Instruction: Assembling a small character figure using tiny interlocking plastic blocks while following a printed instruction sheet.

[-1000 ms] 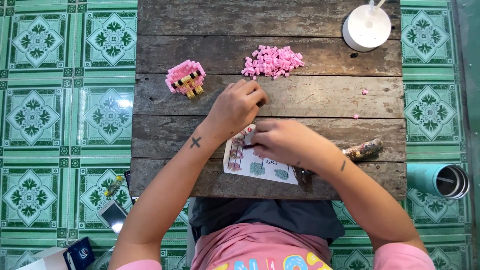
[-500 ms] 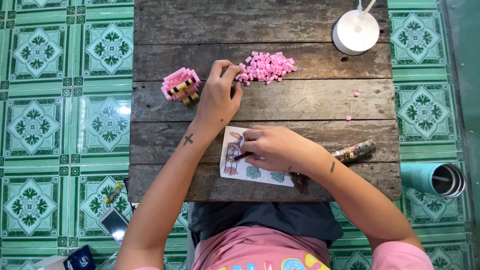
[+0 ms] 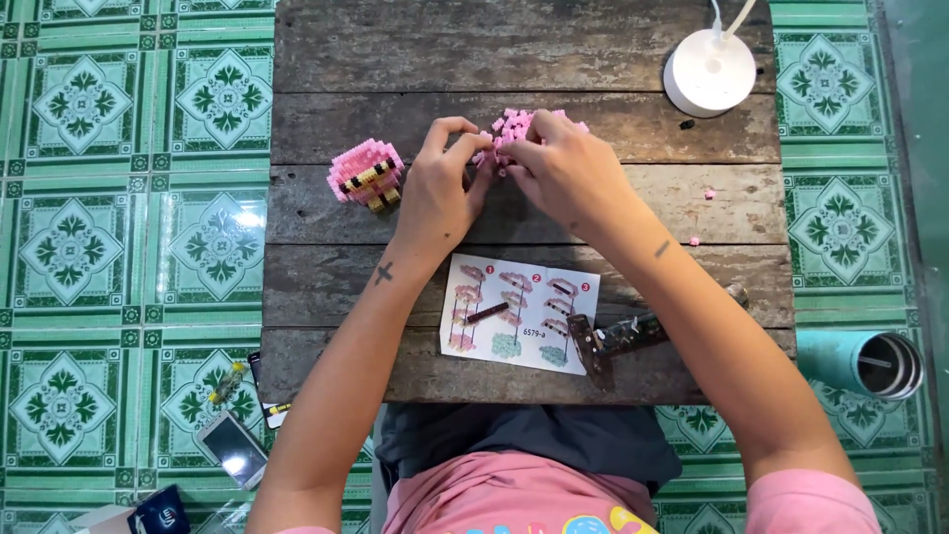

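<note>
Both hands meet at a pile of small pink bricks on the far middle of a worn wooden table. My left hand pinches at the pile's left edge, fingers curled. My right hand covers the pile's right part, fingertips closed among the bricks. What either hand grips is too small to see. A half-built pink, yellow and black brick figure stands left of my left hand. An instruction sheet lies near the front edge, uncovered.
A white round lamp base stands at the back right. A dark tool lies right of the sheet. Stray pink bricks dot the right side. On the green tiled floor: a teal tube right, a phone left.
My right hand left the instruction sheet and moved up to the pink brick pile. My left hand shifted right to meet it there. The sheet now lies uncovered.
</note>
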